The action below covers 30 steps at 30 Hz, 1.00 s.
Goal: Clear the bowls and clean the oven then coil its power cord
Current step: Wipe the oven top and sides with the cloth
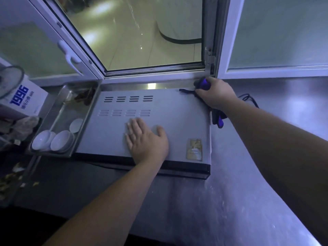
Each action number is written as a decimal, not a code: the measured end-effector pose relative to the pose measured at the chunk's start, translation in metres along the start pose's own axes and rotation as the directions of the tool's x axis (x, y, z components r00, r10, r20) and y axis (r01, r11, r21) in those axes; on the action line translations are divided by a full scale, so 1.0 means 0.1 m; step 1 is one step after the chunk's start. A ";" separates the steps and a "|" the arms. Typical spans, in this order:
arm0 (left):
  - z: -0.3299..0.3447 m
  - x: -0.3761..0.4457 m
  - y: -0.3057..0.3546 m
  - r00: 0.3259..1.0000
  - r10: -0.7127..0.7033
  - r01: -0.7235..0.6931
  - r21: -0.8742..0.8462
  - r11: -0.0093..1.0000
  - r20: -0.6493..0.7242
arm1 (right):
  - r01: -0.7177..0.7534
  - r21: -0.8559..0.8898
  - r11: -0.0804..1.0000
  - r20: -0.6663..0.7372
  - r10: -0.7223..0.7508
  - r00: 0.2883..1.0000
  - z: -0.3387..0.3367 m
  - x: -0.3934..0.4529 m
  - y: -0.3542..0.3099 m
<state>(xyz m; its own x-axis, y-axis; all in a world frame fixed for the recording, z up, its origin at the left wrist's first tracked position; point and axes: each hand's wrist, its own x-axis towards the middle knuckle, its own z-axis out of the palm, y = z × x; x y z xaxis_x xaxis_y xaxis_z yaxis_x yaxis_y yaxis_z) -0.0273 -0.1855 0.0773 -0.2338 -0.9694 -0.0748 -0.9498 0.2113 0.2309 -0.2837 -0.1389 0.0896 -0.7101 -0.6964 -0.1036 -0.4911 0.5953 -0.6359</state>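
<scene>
Our left hand (pixel 145 139) lies flat with fingers spread on the oven (pixel 142 121), palm down on its smooth, matte grey sheet-metal top, just in front of two rows of narrow stamped vent slots (pixel 126 105). Our right hand (pixel 215 94) is curled around the dark power cord (pixel 248 98) at the oven's back right corner, gripping a bundle with glossy purple and black parts that stick out above the knuckles and hang below the wrist; we cannot tell exactly what that purple piece is. A thin loop of the cord trails onto the bench (pixel 266 157) just behind the forearm, and a short black end pokes left along the oven's rear edge.

The oven is a flat rectangular box with a dark front edge and a worn yellowish sticker (pixel 194 150) near its front right corner. It sits on the brushed steel bench, whose surface shows fine scratches and pale specks. Just beside the oven's left side stands a shallow rectangular steel tray (pixel 56 110) holding round, glossy white bowls (pixel 53 141), some nested or overlapping. Left of the tray is a white carton (pixel 23 100) printed with blue numerals. Behind the oven, a white-framed window (pixel 79 55) with frosted panes stands open.
</scene>
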 end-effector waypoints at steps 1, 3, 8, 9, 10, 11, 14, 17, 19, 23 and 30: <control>0.00 0.00 0.00 1.000 0.003 -0.003 -0.003 1.000 0.001 | -0.004 0.001 1.000 -0.004 0.004 1.000 0.00 -0.01 -0.02; -0.01 0.00 -0.02 1.000 0.012 -0.012 -0.008 1.000 0.003 | -0.015 0.000 1.000 -0.016 0.015 1.000 0.00 -0.03 -0.02; -0.03 0.06 -0.13 0.997 0.078 -0.078 -0.040 0.996 0.005 | -0.061 0.030 0.998 -0.079 0.063 0.995 0.07 -0.20 -0.01; -0.04 0.09 -0.17 0.995 0.100 -0.100 -0.044 0.994 0.003 | -0.074 0.033 0.997 -0.094 0.077 0.993 0.09 -0.26 0.00; -0.04 0.11 -0.21 0.992 0.128 -0.128 -0.042 0.991 -0.002 | -0.091 0.034 0.995 -0.112 0.094 0.989 0.11 -0.32 0.00; -0.04 0.14 -0.26 0.987 0.161 -0.161 -0.034 0.986 -0.007 | -0.110 0.038 0.993 -0.133 0.114 0.984 0.13 -0.39 0.01; -0.08 0.25 -0.41 0.964 0.268 -0.268 0.001 0.964 -0.002 | -0.168 0.070 0.983 -0.201 0.179 0.963 0.22 -0.64 -0.01; -0.16 0.40 -0.60 0.918 0.395 -0.396 0.018 0.918 0.038 | -0.248 0.110 0.962 -0.257 0.269 0.928 0.35 -0.99 -0.05; -0.22 0.51 -0.73 0.873 0.483 -0.486 0.028 0.874 0.069 | -0.291 0.154 0.944 -0.294 0.324 0.899 0.46 -1.23 -0.10; -0.31 0.72 -0.94 0.758 0.639 -0.647 0.028 0.762 0.133 | -0.372 0.239 0.897 -0.377 0.439 0.816 0.71 -1.69 -0.23; -0.40 1.06 -1.14 0.548 0.811 -0.830 0.015 0.557 0.205 | -0.434 0.393 0.811 -0.471 0.583 0.663 1.16 -2.36 -0.54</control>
<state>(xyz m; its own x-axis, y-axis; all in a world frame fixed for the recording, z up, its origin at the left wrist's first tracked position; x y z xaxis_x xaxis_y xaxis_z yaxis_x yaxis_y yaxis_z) 0.0647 -0.3174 0.0814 -0.9411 -0.3340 -0.0527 -0.3380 0.9245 0.1762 -0.0307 -0.0535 0.0599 -0.9941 0.0740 -0.0791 0.1081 0.6274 -0.7711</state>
